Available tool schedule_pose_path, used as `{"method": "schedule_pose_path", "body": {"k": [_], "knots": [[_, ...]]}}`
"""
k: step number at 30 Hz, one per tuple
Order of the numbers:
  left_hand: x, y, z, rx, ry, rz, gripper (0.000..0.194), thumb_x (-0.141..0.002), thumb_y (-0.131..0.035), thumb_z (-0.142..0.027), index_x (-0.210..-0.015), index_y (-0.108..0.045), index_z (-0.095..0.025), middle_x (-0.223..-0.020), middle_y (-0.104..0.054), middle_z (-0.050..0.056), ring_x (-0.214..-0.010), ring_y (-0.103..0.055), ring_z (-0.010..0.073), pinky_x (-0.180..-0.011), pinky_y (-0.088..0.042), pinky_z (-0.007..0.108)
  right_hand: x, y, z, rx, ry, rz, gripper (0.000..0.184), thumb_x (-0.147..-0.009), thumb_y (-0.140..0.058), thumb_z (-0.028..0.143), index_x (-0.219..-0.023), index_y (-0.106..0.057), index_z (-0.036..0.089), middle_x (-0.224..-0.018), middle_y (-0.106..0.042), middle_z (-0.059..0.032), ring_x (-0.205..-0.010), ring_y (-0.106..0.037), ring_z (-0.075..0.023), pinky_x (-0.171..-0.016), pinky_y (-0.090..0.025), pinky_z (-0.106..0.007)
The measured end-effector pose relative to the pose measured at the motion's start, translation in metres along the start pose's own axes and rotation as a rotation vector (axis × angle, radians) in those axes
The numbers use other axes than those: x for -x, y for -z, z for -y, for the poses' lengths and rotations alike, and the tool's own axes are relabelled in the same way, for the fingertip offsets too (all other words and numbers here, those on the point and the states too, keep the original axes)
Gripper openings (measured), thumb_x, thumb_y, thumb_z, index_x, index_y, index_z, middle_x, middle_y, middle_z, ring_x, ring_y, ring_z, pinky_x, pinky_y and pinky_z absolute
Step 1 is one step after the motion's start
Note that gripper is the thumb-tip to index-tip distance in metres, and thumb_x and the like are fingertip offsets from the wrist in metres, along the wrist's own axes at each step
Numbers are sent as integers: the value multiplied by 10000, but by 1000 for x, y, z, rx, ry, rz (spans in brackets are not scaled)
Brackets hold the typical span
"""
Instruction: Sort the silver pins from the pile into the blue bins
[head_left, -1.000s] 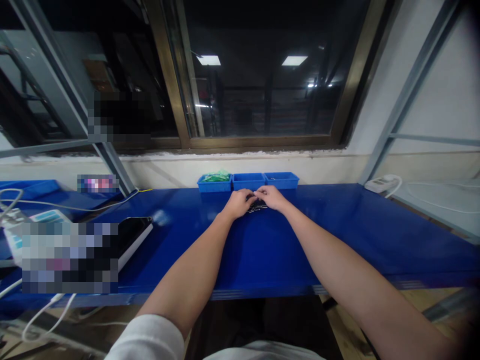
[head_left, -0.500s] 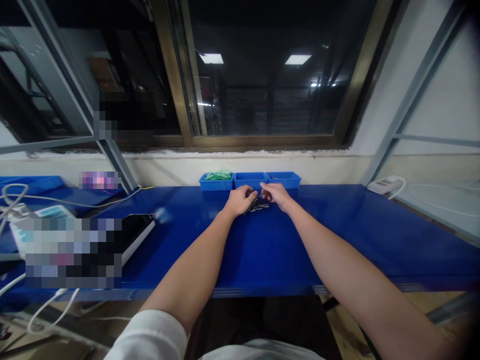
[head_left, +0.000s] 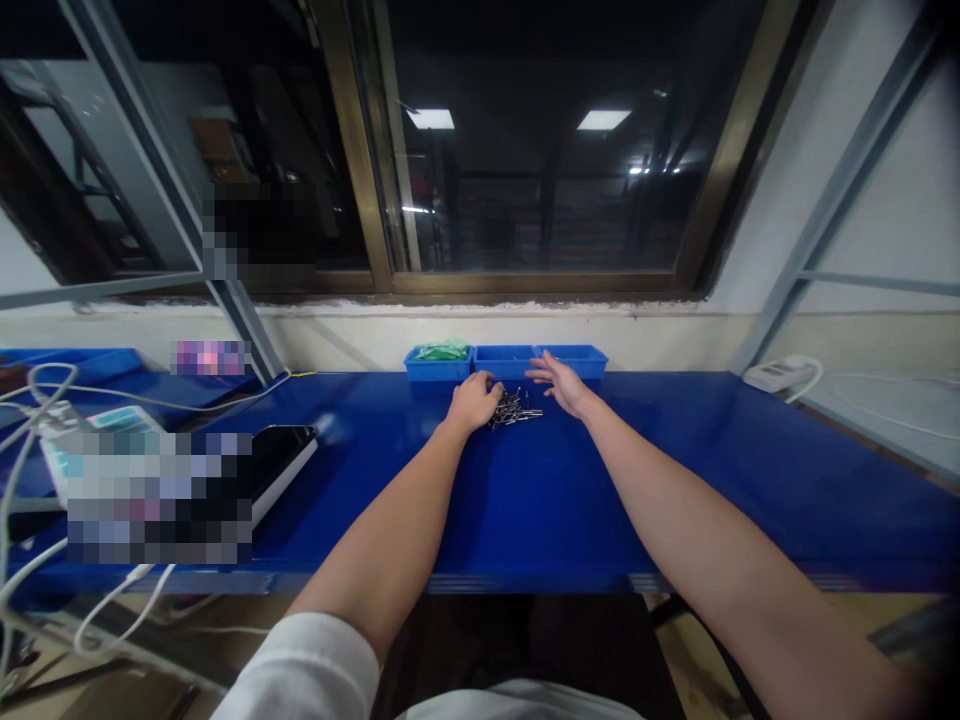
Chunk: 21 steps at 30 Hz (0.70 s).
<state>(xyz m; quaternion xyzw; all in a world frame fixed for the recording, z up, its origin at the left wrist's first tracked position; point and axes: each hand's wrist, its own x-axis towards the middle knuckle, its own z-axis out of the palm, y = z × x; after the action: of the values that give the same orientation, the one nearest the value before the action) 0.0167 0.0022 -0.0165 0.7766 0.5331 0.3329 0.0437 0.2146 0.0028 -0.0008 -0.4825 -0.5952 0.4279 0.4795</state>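
Note:
A small heap of thin, shiny metal pieces that look like screws (head_left: pixel 514 410) lies on the blue table. My left hand (head_left: pixel 475 402) rests at the heap's left edge, its fingers loosely bent and the thumb apart beside the pieces. What lies under its fingertips is hidden. Above and to the right of the heap, my right hand (head_left: pixel 561 383) is open, its fingers spread and nothing visible in them. Its fingertips overlap the front of the middle blue bin (head_left: pixel 506 364) from this angle. Beside that bin stands the right blue bin (head_left: pixel 585 368).
The left blue bin (head_left: pixel 439 371) holds green plastic bags (head_left: pixel 444 350). A black-topped device (head_left: pixel 289 440), partly blurred out, and white cables (head_left: pixel 45 400) occupy the table's left. A white power strip (head_left: pixel 776 373) lies at the right end. Grey frame posts (head_left: pixel 832 200) flank the table (head_left: pixel 525 510).
My right hand has opened from a pinch near the heap, spreading its fingers and moving slightly up. My left hand stays at the heap, which shows more now. The view has shifted slightly.

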Motion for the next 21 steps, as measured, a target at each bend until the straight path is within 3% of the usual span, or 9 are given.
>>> {"method": "schedule_pose_path", "body": {"k": [5, 8, 14, 21], "knots": [[4, -1, 0, -88, -26, 179, 454, -816, -407, -487, -1136, -528, -188, -1176, -543, 90, -1071, -504, 218, -903, -359, 301, 2, -4, -12, 572, 72, -171, 280, -723, -547, 414, -793, -676, 176, -872, -676, -83, -839, -585, -194, -740, -407, -275], [6, -1, -3, -117, -39, 242, 464, -828, -373, -489, -1160, -526, -203, -1199, -531, 90, -1084, -500, 230, -908, -359, 319, 6, -13, -10, 794, 38, -190, 215, -675, -600, 385, -735, -686, 197, -819, -675, -85, -829, -594, -214, -730, -413, -287], [5, -2, -4, -129, -19, 247, 463, -837, -355, -487, -1160, -534, -208, -1194, -532, 93, -1089, -497, 233, -911, -360, 330, 11, -24, -4, 910, -43, -180, 175, -650, -620, 309, -751, -696, 188, -847, -668, -131, -863, -602, -256, -690, -432, -301], [6, -1, -6, -118, -35, 226, 427, -837, -377, -465, -1138, -539, -208, -1166, -541, 93, -1062, -511, 239, -897, -369, 356, 11, -23, -4, 986, -67, -171, 177, -720, -571, 273, -814, -670, 160, -895, -655, -164, -862, -602, -251, -674, -421, -299]]}}
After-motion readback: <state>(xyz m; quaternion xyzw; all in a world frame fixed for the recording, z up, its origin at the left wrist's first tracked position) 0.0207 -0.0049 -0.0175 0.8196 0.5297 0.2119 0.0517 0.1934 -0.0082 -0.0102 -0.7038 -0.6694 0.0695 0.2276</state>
